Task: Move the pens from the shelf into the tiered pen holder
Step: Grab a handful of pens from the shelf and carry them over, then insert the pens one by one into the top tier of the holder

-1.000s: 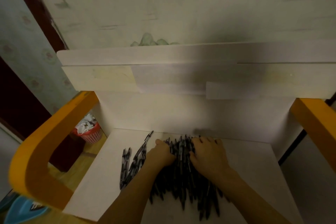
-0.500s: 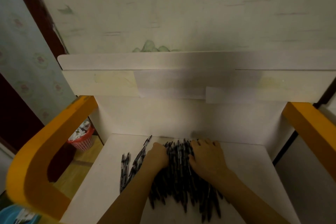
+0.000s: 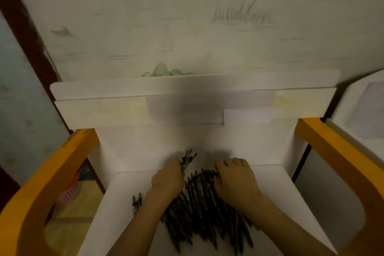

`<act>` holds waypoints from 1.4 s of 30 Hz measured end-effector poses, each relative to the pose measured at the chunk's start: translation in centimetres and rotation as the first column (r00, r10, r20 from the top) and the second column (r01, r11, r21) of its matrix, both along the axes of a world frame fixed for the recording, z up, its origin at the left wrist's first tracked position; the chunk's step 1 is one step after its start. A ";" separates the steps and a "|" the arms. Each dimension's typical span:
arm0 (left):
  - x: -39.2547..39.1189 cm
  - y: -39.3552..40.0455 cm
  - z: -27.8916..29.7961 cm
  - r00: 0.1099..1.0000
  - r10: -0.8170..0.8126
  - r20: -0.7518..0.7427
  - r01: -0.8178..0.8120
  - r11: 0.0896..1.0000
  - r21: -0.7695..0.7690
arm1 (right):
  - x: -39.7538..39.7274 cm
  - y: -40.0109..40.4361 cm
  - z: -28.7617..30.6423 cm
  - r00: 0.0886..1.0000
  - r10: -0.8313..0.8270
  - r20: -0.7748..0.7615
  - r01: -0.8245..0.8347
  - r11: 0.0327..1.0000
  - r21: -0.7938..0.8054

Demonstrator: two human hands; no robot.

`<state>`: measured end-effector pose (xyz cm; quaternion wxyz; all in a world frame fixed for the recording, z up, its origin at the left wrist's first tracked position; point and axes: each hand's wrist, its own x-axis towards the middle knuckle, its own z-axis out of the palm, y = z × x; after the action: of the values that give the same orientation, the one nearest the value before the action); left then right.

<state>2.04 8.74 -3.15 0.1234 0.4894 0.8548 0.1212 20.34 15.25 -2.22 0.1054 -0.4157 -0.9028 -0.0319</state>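
A large heap of black pens lies on the white shelf in front of me. My left hand grips a bunch of pens at the heap's left edge; their ends stick up past my fingers. My right hand rests on the right part of the heap with its fingers curled over the pens. A couple of pens lie apart at the left of my left forearm. No tiered pen holder shows in view.
The shelf has orange side rails, left and right, and a white back board. A painted wall stands behind. A red basket sits on the wooden floor at the lower left. A white surface is at the right.
My left hand has closed round a bunch of pens and lifted their ends off the shelf. The loose pens at its left are mostly gathered. The view has tilted up.
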 end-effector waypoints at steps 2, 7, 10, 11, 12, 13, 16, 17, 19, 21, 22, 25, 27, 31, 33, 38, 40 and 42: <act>0.6 0.0 1.2 0.996 -0.093 -0.005 0.093 0.991 0.099 | 1.0 -0.4 1.1 0.999 -0.027 -0.035 0.028 0.999 0.034; 4.5 1.3 5.6 0.947 -0.309 0.081 0.266 0.903 0.336 | 5.9 -1.1 5.8 0.990 -0.108 -0.090 0.122 0.978 0.170; 8.6 2.7 8.9 0.911 -0.403 0.087 0.336 0.849 0.407 | 10.3 -1.8 9.2 0.969 -0.214 -0.125 0.239 0.940 0.243; 10.1 3.3 10.0 0.898 -0.436 0.054 0.375 0.824 0.425 | 12.0 -2.1 10.3 0.956 -0.257 -0.141 0.286 0.922 0.260; 11.9 3.8 11.2 0.880 -0.474 0.026 0.415 0.796 0.441 | 13.8 -2.4 11.3 0.942 -0.293 -0.163 0.328 0.904 0.273; 13.8 4.2 12.4 0.858 -0.513 0.000 0.458 0.766 0.452 | 15.7 -2.7 12.2 0.928 -0.322 -0.186 0.365 0.888 0.281; 20.2 5.3 15.9 0.786 -0.599 -0.153 0.586 0.643 0.493 | 22.1 -3.6 14.1 0.882 -0.401 -0.248 0.464 0.834 0.300; 22.6 5.6 16.8 0.759 -0.623 -0.190 0.622 0.609 0.493 | 24.3 -4.0 14.7 0.862 -0.435 -0.260 0.500 0.813 0.299; 27.8 6.1 18.5 0.706 -0.668 -0.235 0.681 0.552 0.481 | 28.9 -4.9 15.5 0.823 -0.500 -0.269 0.565 0.768 0.301; 33.3 6.7 19.8 0.665 -0.692 -0.281 0.719 0.492 0.490 | 33.8 -5.7 16.3 0.793 -0.543 -0.277 0.609 0.732 0.306; 36.2 6.9 20.3 0.646 -0.700 -0.305 0.734 0.461 0.498 | 36.4 -6.1 16.6 0.779 -0.562 -0.279 0.627 0.716 0.307; 44.7 7.3 21.2 0.600 -0.716 -0.355 0.773 0.407 0.487 | 43.9 -7.2 17.3 0.745 -0.608 -0.274 0.667 0.684 0.296; 50.0 7.4 21.3 0.573 -0.718 -0.395 0.798 0.379 0.469 | 48.8 -7.7 17.3 0.728 -0.628 -0.276 0.686 0.673 0.276; 58.4 7.3 20.6 0.567 -0.721 -0.398 0.804 0.379 0.459 | 57.2 -8.4 16.5 0.693 -0.677 -0.247 0.721 0.642 0.262; 61.2 7.5 20.0 0.573 -0.720 -0.391 0.799 0.384 0.462 | 60.4 -8.3 15.9 0.666 -0.706 -0.242 0.746 0.616 0.254; 67.0 9.6 19.2 0.546 -0.779 -0.308 0.794 0.363 0.487 | 66.1 -6.5 14.7 0.623 -0.737 -0.260 0.782 0.583 0.222; 69.0 11.0 18.9 0.532 -0.808 -0.252 0.787 0.362 0.499 | 67.8 -5.3 14.3 0.622 -0.738 -0.263 0.783 0.585 0.210; 70.8 12.7 18.4 0.519 -0.832 -0.196 0.780 0.368 0.506 | 69.2 -3.6 13.9 0.625 -0.734 -0.266 0.781 0.590 0.205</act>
<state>72.86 21.49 15.30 0.0641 0.8501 0.4275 0.3008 89.55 11.63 11.65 0.2126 -0.7406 -0.6119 -0.1785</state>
